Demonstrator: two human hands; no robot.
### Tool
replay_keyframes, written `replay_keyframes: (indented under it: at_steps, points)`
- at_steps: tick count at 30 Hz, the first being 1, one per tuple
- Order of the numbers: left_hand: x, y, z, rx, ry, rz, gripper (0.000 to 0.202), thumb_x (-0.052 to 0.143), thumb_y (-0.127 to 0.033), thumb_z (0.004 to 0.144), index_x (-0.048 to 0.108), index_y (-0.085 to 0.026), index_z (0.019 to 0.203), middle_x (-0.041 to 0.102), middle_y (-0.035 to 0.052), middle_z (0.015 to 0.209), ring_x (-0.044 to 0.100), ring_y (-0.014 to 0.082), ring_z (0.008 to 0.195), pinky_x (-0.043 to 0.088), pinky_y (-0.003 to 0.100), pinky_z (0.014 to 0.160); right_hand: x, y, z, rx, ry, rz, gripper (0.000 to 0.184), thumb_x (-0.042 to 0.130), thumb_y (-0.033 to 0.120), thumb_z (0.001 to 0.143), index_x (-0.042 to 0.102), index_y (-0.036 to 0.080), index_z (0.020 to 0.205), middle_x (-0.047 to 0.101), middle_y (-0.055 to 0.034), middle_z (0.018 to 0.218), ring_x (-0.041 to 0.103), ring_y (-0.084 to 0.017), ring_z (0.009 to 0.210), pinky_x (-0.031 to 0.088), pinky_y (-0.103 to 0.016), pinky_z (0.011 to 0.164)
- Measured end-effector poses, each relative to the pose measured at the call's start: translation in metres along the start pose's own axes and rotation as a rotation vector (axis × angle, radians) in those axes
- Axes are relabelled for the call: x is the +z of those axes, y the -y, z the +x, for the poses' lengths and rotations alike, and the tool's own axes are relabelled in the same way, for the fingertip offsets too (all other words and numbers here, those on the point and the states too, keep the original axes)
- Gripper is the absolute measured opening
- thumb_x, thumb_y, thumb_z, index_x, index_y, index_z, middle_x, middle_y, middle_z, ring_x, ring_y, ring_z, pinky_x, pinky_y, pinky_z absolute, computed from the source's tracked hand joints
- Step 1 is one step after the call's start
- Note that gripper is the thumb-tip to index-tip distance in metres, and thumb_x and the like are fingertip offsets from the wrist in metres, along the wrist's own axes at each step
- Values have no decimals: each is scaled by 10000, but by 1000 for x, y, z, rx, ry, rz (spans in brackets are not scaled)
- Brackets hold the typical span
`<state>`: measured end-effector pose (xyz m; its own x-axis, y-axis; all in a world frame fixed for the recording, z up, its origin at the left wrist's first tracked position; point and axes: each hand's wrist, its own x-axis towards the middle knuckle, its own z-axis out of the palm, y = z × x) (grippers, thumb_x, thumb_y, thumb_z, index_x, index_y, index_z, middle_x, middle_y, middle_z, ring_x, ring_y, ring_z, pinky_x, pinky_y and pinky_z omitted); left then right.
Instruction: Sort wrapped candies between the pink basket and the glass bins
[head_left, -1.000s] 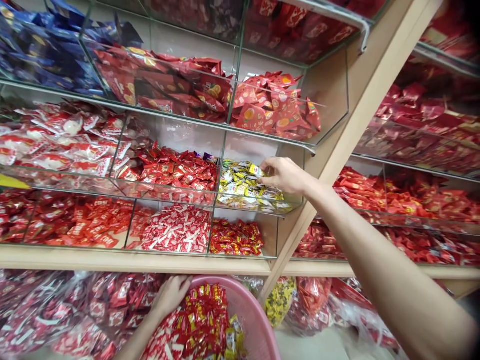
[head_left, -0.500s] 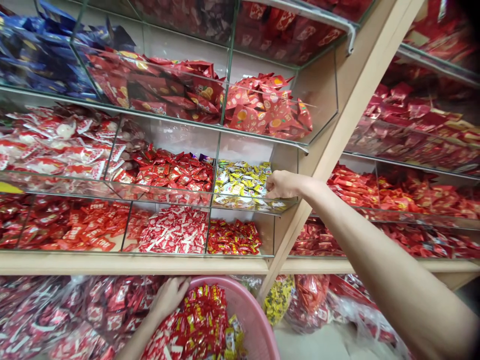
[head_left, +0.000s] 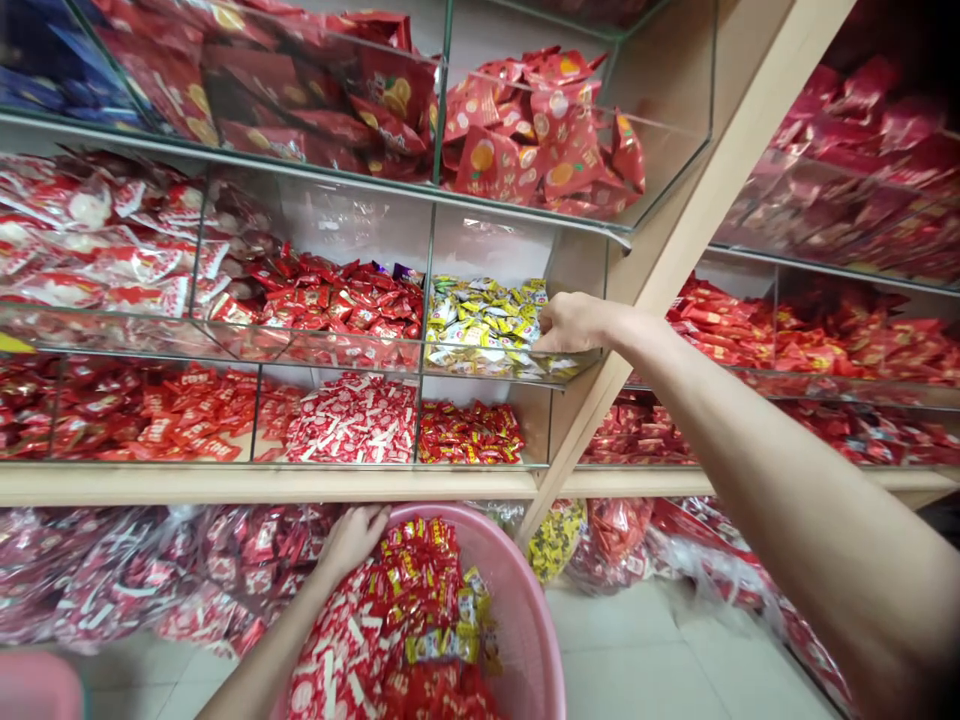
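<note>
My right hand reaches over the clear front of a shelf bin, at the right end of a heap of yellow-and-white wrapped candies. Its fingers are curled down among them, and whatever they hold is hidden. Low in the view, my left hand grips the far left rim of a pink plastic basket. Inside the basket lie red-and-white candies, red-and-yellow candies and a few yellow-and-white packets.
Clear dividers split the shelves into bins of red wrapped sweets and larger red bags. A slanting wooden post stands beside my right forearm. Bagged candies sit on the tiled floor under the shelf. A pink container edge shows lower left.
The view has tilted down and come closer, so the shelves sit higher and more of the basket and floor shows. My right hand stays at the same bin, my left at the rim.
</note>
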<state>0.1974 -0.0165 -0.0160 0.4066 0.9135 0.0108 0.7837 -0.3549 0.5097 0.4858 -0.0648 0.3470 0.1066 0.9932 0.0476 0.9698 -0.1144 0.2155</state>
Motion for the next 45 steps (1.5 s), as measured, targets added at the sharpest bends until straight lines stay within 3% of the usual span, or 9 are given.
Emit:
replay_keyframes:
  at_steps: [7,10,14,17,21,24,27,32,45]
  points:
    - [-3,-6,-1,-9,14,11,428,319,-442,875,666,-202,950,702,85,932,637,207,872,407,231,738,-3,-11,-12,-24,-270,191,397,519,407,750,648,39,830,629,-87,859,560,-154,800,412,-259,655]
    - [-2,-6,-1,-33,13,44,479,288,-480,874,671,-200,941,708,86,859,646,212,802,414,240,694,-12,-10,-34,-31,-391,300,481,418,426,780,633,-2,815,611,-72,817,537,-143,793,371,-290,639]
    - [1,-3,1,2,9,48,478,286,-479,873,652,-214,1029,696,89,962,635,219,893,418,245,745,-9,-1,-75,-73,-509,517,326,538,374,729,617,59,764,566,-1,662,492,-87,660,342,-264,580]
    - [3,-1,2,8,6,63,476,290,-471,871,634,-221,1084,682,93,1023,622,229,946,415,257,778,36,17,-102,-220,-394,788,194,604,291,702,584,108,767,543,25,642,461,-63,587,339,-212,531]
    - [2,-1,2,1,13,65,487,280,-485,871,642,-223,1065,692,93,989,636,226,907,418,250,744,158,61,-124,-234,-60,1010,98,589,231,685,538,151,709,514,45,606,449,-70,550,328,-191,487]
    - [1,-3,1,-6,22,52,483,284,-485,872,661,-218,1013,702,83,955,641,211,883,412,235,748,247,102,-136,-24,180,866,94,545,225,698,534,155,637,519,32,552,453,-84,508,289,-200,452]
    - [0,-5,0,-9,18,56,466,296,-476,868,656,-220,1018,699,78,967,636,213,896,409,235,754,295,135,-148,176,244,572,109,535,197,683,606,122,719,626,-67,691,558,-159,651,359,-236,540]
    - [1,-3,1,2,19,60,478,280,-490,867,664,-218,952,707,75,904,644,209,828,408,232,698,309,159,-157,242,297,332,290,476,127,728,617,59,973,625,-185,965,573,-251,938,431,-286,709]
    - [-3,-10,-1,-33,43,68,473,298,-483,867,666,-188,907,701,78,803,636,192,746,386,230,648,317,154,-160,165,356,234,316,344,34,818,584,93,1015,598,-184,980,645,-205,787,480,-255,602]
